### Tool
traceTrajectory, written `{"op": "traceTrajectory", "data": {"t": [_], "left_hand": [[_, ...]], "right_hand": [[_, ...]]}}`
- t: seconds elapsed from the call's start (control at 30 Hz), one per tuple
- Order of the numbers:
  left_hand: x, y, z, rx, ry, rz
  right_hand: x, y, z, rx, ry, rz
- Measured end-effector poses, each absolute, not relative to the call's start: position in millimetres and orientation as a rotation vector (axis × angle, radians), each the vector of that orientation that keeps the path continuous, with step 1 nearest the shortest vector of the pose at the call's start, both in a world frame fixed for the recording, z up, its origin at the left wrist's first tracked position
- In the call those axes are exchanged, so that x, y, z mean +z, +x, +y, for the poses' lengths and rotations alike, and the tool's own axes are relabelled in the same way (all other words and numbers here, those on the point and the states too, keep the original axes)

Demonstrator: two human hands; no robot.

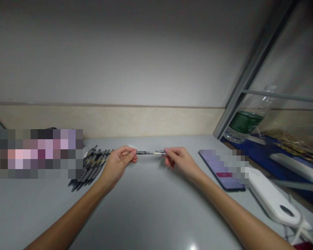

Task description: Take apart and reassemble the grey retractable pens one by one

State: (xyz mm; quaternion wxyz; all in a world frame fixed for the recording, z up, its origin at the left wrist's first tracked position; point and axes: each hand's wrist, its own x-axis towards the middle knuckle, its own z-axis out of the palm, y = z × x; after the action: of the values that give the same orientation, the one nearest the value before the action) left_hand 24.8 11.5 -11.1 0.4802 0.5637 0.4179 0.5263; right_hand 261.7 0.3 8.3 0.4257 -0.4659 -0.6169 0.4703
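Note:
A slim pen (151,152) with a dark section and a shiny, pale section is held level above the grey table (151,208), between my two hands. My left hand (121,159) pinches its dark end between thumb and fingers. At the other end, my right hand (177,159) has thumb and fingertips closed on the pale part with the clip; the very tip is hidden by the fingers. Beside my left wrist lies a pile of several dark grey pens (90,168), partly covered by that hand.
Right of my right arm lies a phone (224,173), with a white power strip (272,198) and cables nearby. A bottle with a green label (246,121) is at a metal frame. A blurred-out patch covers the far left. A wall stands behind.

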Motion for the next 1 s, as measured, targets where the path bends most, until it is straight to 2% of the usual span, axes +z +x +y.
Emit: {"op": "traceTrajectory", "data": {"t": [0.17, 0.33, 0.53, 0.7, 1.0], "left_hand": [[-11.1, 23.7, 12.4, 1.288, 1.32, 0.983], [-13.5, 22.7, 14.5, 1.283, 1.306, 0.985], [-13.8, 22.6, 13.7, 1.269, 1.274, 0.955], [-12.4, 23.8, 14.3, 1.277, 1.261, 0.938], [-7.9, 26.8, 10.9, 1.257, 1.14, 0.903]], "right_hand": [[10.0, 263.5, -0.9, 1.152, -0.993, -1.463], [9.6, 261.2, -2.1, 1.28, -1.193, -1.448], [9.1, 263.5, 0.3, 1.209, -1.04, -1.424], [9.8, 261.6, -1.0, 1.248, -1.115, -1.456], [6.5, 265.1, 2.4, 1.017, -1.01, -1.475]]}}
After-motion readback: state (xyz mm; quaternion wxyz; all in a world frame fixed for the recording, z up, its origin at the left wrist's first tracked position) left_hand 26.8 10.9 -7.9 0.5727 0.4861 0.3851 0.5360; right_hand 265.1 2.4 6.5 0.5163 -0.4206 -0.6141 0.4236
